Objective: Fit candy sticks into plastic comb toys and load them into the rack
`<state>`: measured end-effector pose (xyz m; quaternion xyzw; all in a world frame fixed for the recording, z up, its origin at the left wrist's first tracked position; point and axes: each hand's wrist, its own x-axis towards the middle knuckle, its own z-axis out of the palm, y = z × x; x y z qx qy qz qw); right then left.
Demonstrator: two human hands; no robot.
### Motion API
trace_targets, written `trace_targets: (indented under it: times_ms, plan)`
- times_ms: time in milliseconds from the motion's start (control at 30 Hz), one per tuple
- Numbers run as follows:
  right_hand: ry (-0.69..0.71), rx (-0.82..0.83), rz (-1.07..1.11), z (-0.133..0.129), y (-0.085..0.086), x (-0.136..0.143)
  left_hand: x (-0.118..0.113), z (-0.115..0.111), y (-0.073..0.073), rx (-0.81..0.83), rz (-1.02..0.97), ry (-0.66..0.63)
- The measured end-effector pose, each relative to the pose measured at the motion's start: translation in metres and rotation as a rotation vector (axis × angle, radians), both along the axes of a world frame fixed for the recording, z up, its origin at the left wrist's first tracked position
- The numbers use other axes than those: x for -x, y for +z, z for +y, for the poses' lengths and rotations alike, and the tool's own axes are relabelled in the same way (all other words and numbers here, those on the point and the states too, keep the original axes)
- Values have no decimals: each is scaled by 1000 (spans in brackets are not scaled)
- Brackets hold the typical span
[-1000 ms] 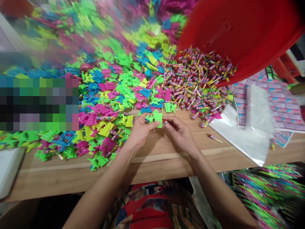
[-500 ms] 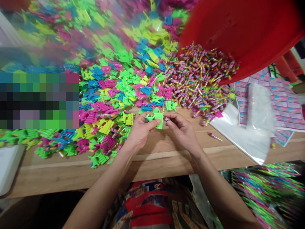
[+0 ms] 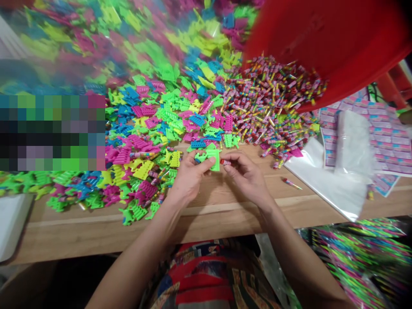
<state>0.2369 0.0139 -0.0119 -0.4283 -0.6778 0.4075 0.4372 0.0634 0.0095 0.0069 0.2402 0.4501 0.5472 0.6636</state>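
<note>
My left hand (image 3: pixel 192 174) is closed on a bright green plastic piece (image 3: pixel 213 159), thumb on its face. Just right of it, my right hand (image 3: pixel 246 174) pinches a small red-tipped tube (image 3: pixel 225 162) between thumb and fingers. A narrow gap lies between the tube and the green piece. Beyond both hands spreads a heap of green, pink, blue and yellow plastic pieces (image 3: pixel 174 113). To the right of that heap lies a pile of small pink and yellow tubes (image 3: pixel 267 103).
A large red basin (image 3: pixel 328 47) tilts over the tube pile. Clear plastic bags (image 3: pixel 352 143) and printed sheets (image 3: pixel 391 141) lie on the right of the wooden table (image 3: pixel 206 219). One loose tube (image 3: pixel 292 184) lies nearby. A white box (image 3: pixel 14 225) is at the left edge.
More of the red-tipped tube shows at my right fingertips. The green piece has shifted slightly left in my left hand, and the gap between the two is a little wider.
</note>
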Motion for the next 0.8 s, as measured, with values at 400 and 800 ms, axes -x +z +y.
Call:
trace_targets:
  times_ms: [400,800]
  plan:
    - [-65,51,61,3,-1,4,1,-7,-15,-70,151,-115]
    - [-18,33,-5,-1,-4,4,4,-4,-15,-94,201,117]
